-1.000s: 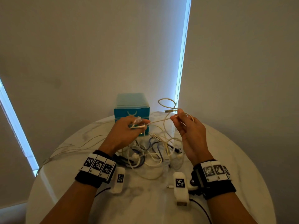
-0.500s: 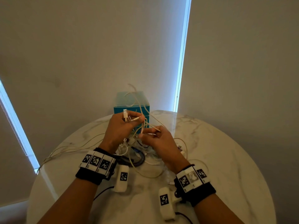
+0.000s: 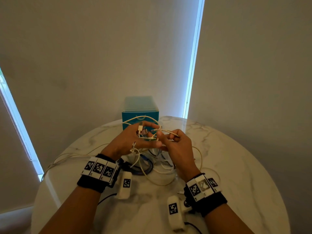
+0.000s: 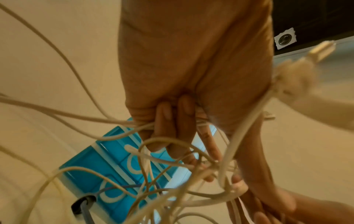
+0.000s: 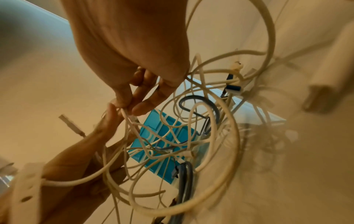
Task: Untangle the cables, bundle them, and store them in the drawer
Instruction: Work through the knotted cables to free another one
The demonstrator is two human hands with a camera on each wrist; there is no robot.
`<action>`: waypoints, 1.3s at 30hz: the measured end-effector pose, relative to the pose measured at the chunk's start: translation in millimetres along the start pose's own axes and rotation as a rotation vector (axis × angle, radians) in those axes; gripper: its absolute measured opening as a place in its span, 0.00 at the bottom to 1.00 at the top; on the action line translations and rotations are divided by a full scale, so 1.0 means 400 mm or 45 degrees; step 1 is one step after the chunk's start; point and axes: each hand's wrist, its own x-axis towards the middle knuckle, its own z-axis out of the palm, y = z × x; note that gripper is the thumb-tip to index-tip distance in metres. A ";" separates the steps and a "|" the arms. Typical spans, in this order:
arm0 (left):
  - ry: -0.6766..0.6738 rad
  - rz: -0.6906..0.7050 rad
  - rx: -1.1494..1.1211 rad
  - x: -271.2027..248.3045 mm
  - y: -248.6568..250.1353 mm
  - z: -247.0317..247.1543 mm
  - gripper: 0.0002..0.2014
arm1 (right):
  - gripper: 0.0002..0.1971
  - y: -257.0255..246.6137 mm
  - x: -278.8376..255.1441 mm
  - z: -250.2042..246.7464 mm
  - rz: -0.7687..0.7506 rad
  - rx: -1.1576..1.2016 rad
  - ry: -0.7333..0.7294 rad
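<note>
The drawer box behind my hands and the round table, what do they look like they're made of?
Drawer box: likely glossy translucent plastic; teal fronts, frosted top that light passes through.
Table: polished marble or a marble-look surface; white with grey veins, mirrors the window light. Which of the two, the view cannot settle.

The drawer unit (image 3: 140, 114) stands on the table (image 3: 236, 166) at its far edge, and the tangle of cables (image 3: 148, 166) lies on the table just in front of it. Both hands are raised over that tangle, in front of the drawer unit: the left hand (image 3: 130, 141) to the left, the right hand (image 3: 179, 149) to the right, fingertips nearly meeting. A few strands (image 3: 70, 157) trail from the tangle leftward to the table's edge.
</note>
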 end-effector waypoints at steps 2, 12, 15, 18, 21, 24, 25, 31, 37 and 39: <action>-0.014 0.002 0.049 0.001 -0.006 -0.012 0.26 | 0.19 0.001 0.005 -0.004 -0.033 -0.028 0.052; 0.586 -0.152 -0.102 0.001 -0.021 -0.052 0.13 | 0.14 -0.038 0.030 -0.054 -0.231 -0.162 0.376; 0.644 -0.136 -0.184 -0.001 -0.006 -0.060 0.17 | 0.12 -0.032 0.048 -0.072 -0.199 -0.248 0.442; 0.606 -0.035 -0.205 -0.002 0.008 -0.062 0.18 | 0.08 -0.026 0.055 -0.092 -0.174 -0.395 0.374; 0.484 0.031 -0.147 0.000 0.011 -0.041 0.14 | 0.09 -0.049 0.049 -0.097 -0.103 -0.346 0.126; 0.448 0.005 0.010 0.008 -0.004 -0.023 0.07 | 0.07 -0.091 0.039 -0.102 -0.049 -0.200 0.005; 0.467 -0.019 0.033 0.011 -0.008 -0.021 0.06 | 0.06 -0.098 0.038 -0.106 -0.024 -0.118 -0.009; 0.556 -0.006 0.077 0.007 0.008 -0.025 0.08 | 0.01 -0.106 0.052 -0.118 0.032 0.225 0.139; 0.080 -0.003 0.268 -0.011 0.023 -0.001 0.24 | 0.02 -0.099 0.057 -0.114 0.195 0.463 0.073; 0.174 0.014 0.381 -0.003 0.004 -0.009 0.22 | 0.05 -0.106 0.055 -0.123 0.231 0.388 -0.043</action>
